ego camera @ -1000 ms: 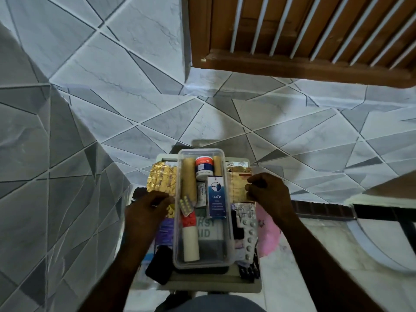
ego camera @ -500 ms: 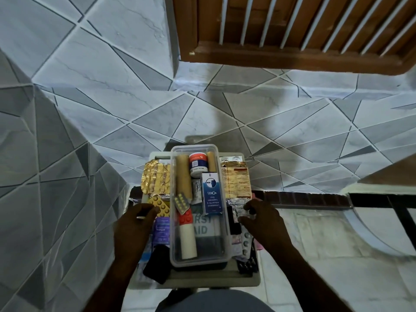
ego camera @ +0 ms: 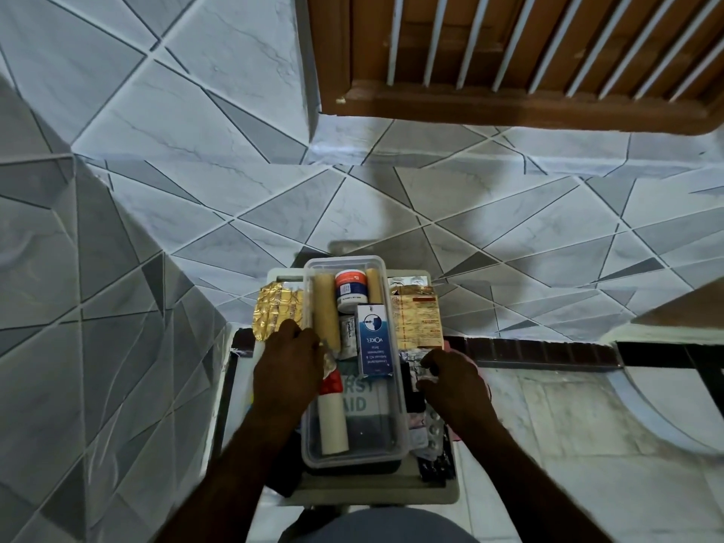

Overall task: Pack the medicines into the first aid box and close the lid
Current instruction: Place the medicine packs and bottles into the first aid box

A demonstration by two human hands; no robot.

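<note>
1. Clear open-topped box (ego camera: 368,436) sits between the hands.
2. Inside: two tan rolls (ego camera: 324,307), one jar (ego camera: 351,290), one carton (ego camera: 375,339), one tube (ego camera: 332,421).
3. Left hand (ego camera: 288,370) curls over its rim, hold unclear; right hand (ego camera: 450,380) pinches a strip (ego camera: 411,358).

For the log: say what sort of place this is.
Probably a home room: grey patterned wall tiles, a wooden barred window frame, and a small table holding the first aid box.

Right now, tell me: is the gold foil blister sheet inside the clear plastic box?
No, the gold foil blister sheet lies outside, left of the clear plastic box.
</note>
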